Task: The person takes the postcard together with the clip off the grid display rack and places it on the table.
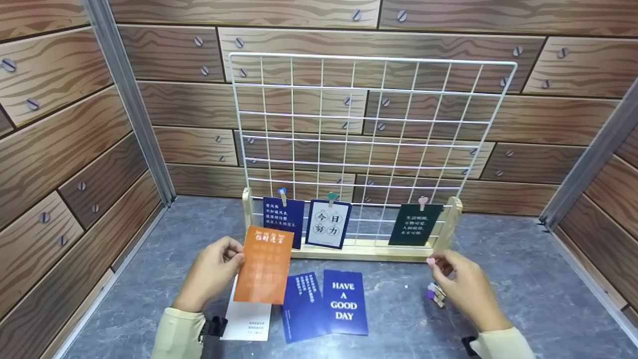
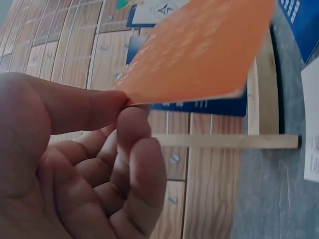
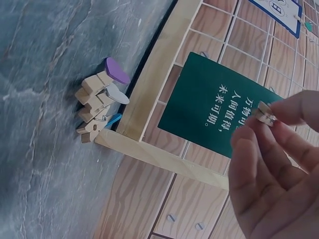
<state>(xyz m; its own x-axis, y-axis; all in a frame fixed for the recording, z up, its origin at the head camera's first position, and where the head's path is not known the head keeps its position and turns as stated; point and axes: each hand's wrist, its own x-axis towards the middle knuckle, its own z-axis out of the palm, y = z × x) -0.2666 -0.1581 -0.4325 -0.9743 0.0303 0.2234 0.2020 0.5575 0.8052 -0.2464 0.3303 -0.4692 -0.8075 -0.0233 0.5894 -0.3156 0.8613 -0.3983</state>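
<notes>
My left hand pinches an orange card by its left edge, between thumb and index finger. The card is held up in front of the rack, partly covering a dark blue card clipped there. A small wooden clothespin with a pink heart sits between the thumb and fingertips of my right hand. That hand is near the rack's right foot. On the white wire grid rack also hang a white card with a blue border and a dark green card, each under a clothespin.
Two blue cards and a white card lie on the grey marbled table. A small pile of heart clothespins lies beside the right hand. Wood-patterned walls enclose the back and sides.
</notes>
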